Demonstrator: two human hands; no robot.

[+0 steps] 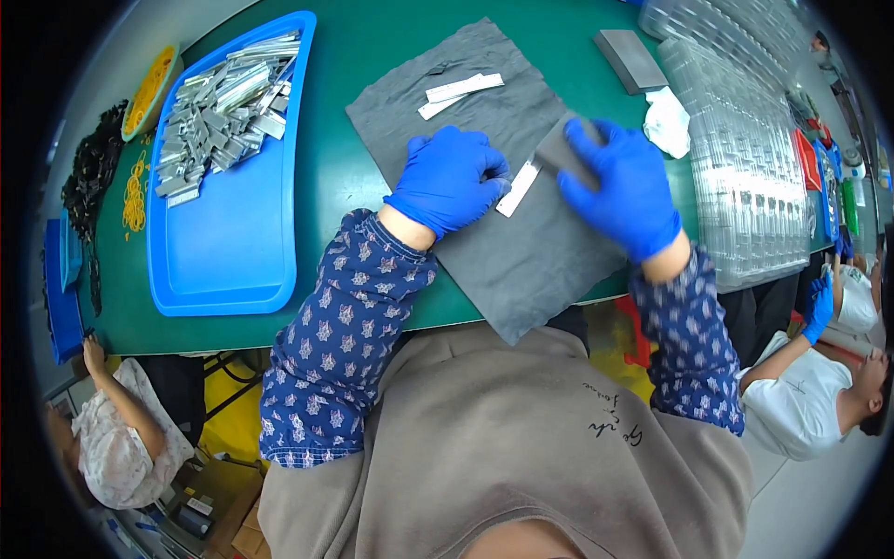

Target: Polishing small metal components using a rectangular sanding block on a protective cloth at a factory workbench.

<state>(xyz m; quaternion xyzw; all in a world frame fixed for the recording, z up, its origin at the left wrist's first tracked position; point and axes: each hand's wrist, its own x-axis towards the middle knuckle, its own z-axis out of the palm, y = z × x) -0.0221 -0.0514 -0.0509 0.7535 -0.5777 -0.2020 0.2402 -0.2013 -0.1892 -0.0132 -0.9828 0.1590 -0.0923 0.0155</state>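
A flat silver metal strip point(518, 194) lies slantwise on the dark grey cloth point(507, 270). Curled fingers of my left hand point(450, 182) press at the strip's near left edge. My right hand point(626, 186) grips a dark grey block point(562, 151), which looks like a sanding sponge, and rests it over the strip's far end, hiding that end. Beyond my left hand, two more metal strips point(466, 88) lie partly crossed on the cloth.
To the left, a blue tray point(223, 252) holds a pile of metal strips point(223, 107). Yellow rubber bands point(135, 197) lie beside it. Another grey block point(630, 61), a white crumpled cloth point(667, 123) and stacked clear plastic trays point(745, 168) stand right. People sit at both sides.
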